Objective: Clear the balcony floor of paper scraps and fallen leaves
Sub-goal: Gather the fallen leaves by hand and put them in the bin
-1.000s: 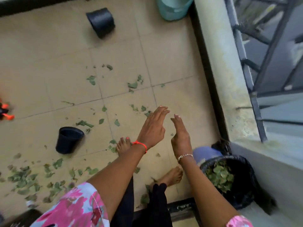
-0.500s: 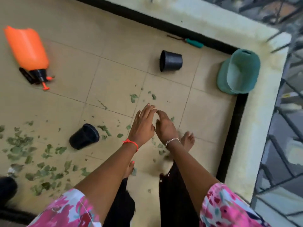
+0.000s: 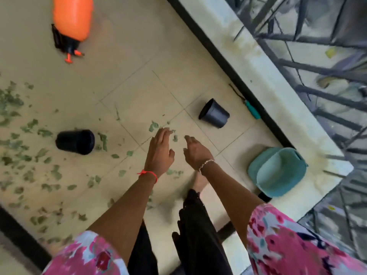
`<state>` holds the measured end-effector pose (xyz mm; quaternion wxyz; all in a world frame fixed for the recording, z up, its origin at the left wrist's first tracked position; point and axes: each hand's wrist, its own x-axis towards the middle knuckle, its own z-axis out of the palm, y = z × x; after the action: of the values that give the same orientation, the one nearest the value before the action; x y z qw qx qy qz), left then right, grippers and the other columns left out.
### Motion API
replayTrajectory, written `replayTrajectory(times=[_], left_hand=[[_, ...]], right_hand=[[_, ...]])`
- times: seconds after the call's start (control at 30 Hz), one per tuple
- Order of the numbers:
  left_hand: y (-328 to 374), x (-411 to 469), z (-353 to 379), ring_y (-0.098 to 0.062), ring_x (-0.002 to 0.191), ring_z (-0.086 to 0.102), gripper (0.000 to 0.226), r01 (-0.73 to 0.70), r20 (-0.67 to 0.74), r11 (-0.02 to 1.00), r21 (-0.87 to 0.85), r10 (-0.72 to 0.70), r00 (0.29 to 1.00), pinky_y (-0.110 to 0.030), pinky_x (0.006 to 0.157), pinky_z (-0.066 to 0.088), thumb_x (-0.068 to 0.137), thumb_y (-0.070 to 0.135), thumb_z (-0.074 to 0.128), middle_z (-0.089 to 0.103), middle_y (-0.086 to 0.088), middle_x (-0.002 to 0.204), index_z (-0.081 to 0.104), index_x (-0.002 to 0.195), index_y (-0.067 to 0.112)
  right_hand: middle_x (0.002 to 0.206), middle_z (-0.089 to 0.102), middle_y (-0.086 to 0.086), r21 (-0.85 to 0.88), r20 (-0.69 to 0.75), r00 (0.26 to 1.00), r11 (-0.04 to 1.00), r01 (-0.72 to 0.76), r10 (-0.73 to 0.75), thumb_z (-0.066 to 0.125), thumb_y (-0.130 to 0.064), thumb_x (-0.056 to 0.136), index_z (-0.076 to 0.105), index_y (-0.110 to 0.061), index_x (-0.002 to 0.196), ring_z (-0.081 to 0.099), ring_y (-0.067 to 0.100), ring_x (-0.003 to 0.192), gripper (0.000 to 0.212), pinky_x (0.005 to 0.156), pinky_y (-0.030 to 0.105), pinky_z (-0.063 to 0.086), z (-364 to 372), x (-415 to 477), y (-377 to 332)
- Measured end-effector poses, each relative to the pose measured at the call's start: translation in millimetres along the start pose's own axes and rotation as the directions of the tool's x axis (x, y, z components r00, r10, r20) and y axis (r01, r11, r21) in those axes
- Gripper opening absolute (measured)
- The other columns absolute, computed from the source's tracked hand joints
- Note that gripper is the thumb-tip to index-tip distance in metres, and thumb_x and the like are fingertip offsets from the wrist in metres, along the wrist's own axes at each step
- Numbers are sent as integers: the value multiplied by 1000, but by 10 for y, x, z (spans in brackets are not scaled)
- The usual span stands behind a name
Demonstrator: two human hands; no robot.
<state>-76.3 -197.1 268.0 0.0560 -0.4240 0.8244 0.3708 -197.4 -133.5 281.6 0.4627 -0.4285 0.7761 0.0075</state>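
Green leaf scraps (image 3: 29, 155) lie scattered over the beige tiled balcony floor (image 3: 123, 80), thickest at the left, with a few pieces (image 3: 154, 126) just beyond my fingertips. My left hand (image 3: 159, 151) is stretched forward above the floor, fingers straight, holding nothing. My right hand (image 3: 196, 148) hangs beside it, a hand's width apart, fingers relaxed and empty. The view is blurred by motion.
Two black plant pots lie on their sides, one at the left (image 3: 75, 141), one nearer the wall (image 3: 214, 113). An orange sprayer (image 3: 72, 22) lies at the top left. A teal tub (image 3: 278, 171) sits in the corner by the low parapet wall (image 3: 258, 62). A teal-handled tool (image 3: 251, 109) lies along the wall.
The view has swung left, away from the black bin of leaves seen a second ago. Both hands stay outstretched and empty, and have drawn slightly apart.
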Motion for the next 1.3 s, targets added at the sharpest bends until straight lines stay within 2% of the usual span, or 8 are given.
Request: replayTrajectory(times=[0.2, 0.43, 0.6, 0.83, 0.97, 1.07, 1.17, 1.3], left_hand=[[157, 154, -75, -26, 139, 30, 54, 67, -143, 992, -104, -81, 986, -39, 114, 28, 77, -3, 55, 39, -10, 143, 46, 131, 4], [-109, 180, -157, -22, 144, 18, 55, 147, -202, 982, -120, -169, 965, -39, 117, 21, 82, 3, 55, 35, -6, 147, 41, 136, 8], [-332, 127, -86, -17, 147, 6, 64, 303, -138, 940, -157, -325, 936, -41, 119, 14, 87, 9, 55, 21, -1, 155, 27, 144, 12], [-633, 25, 358, -17, 147, -6, 77, 555, -12, 784, -279, -581, 814, -46, 118, 1, 88, 26, 59, 5, 2, 158, 12, 149, 20], [-849, -96, 994, -17, 147, -7, 83, 605, -64, 726, -327, -656, 752, -48, 116, -1, 85, 33, 64, 5, 2, 158, 13, 149, 20], [-1073, -167, 1657, -17, 147, -7, 92, 608, -123, 697, -379, -689, 714, -48, 116, -2, 79, 44, 69, 4, 2, 159, 15, 149, 20], [-1247, -177, 2384, -20, 146, -7, 107, 605, -216, 715, -351, -690, 691, -50, 115, -5, 67, 75, 55, 4, -3, 159, 11, 150, 23], [-1354, 30, 3392, -26, 145, -4, 110, 682, -292, 627, -377, -779, 555, -54, 113, 0, 66, 89, 33, 4, -14, 158, 6, 148, 21]], right_hand=[[139, 40, 16, -101, 80, 995, 993, 62, -54, 39, -16, 97, 27, -6, 140, 44, 31, 123, 46, 96, 39, 40, -171, 236, -19], [140, 40, 17, -111, 93, 982, 979, 172, -162, 37, -21, 99, 28, -4, 141, 43, 32, 125, 46, 97, 39, 38, -206, 584, -384], [145, 36, 14, -59, 124, 966, 970, 236, -228, 40, -23, 99, 30, -4, 141, 37, 28, 131, 48, 106, 33, 30, -127, 871, -503], [149, 30, 6, -173, 405, 807, 831, 528, -429, 47, -33, 96, 28, -13, 144, 28, 20, 138, 56, 112, 32, 25, 92, 1427, -361], [149, 28, 5, 27, 167, 915, 929, 369, -368, 59, -35, 89, 25, -10, 144, 31, 20, 135, 69, 111, 35, 31, 521, 1716, -29], [151, 24, 7, 75, 23, 938, 936, 344, -347, 58, -37, 89, 21, -9, 145, 26, 21, 138, 73, 112, 40, 30, 1037, 1979, 304], [154, 19, 11, -63, -105, 912, 918, 391, -396, 52, -47, 89, 15, -6, 147, 17, 21, 143, 80, 117, 41, 18, 1487, 2232, 688], [155, 17, 12, -339, -222, 810, 821, 459, -544, 36, -63, 84, 18, -5, 147, 11, 22, 145, 87, 117, 37, 0, 2056, 2570, 1171]])
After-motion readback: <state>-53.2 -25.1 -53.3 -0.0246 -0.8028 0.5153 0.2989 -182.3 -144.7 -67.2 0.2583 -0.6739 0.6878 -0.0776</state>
